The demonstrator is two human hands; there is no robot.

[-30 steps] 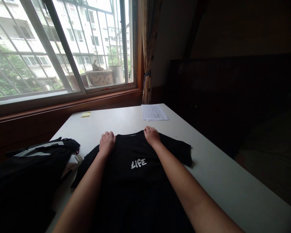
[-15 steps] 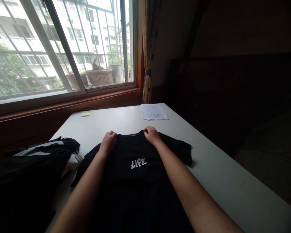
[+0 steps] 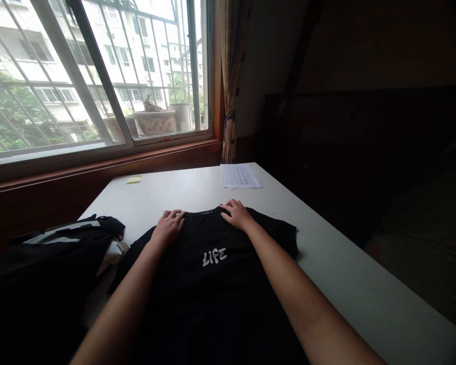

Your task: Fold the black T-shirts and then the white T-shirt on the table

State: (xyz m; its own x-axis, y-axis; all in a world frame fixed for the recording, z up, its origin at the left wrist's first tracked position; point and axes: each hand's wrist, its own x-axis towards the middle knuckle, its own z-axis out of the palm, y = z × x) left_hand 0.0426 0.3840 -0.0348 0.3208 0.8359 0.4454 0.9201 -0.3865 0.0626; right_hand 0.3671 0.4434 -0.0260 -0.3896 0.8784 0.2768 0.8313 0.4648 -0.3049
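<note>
A black T-shirt (image 3: 213, 289) lies spread on the white table, its collar away from me and a small grey print on its upper part. My left hand (image 3: 167, 226) rests on the shoulder left of the collar, fingers stretched over the cloth. On the other side of the neckline, my right hand (image 3: 236, 214) lies on the fabric with its fingers apart. Both forearms reach across the shirt. The right sleeve (image 3: 285, 234) is spread out flat, while my left forearm partly covers the left one. The shirt's lower part fades into shadow.
Dark clothes (image 3: 41, 284) with a pale stripe are heaped on the left. Printed papers (image 3: 241, 176) and yellow sticky notes (image 3: 134, 179) lie on the far part of the table (image 3: 338, 274). Behind it are a barred window and a tied curtain (image 3: 231, 126).
My fingers have loosened from the collar edge and flattened onto the shoulders of the T-shirt. The shirt has shifted very slightly left in view.
</note>
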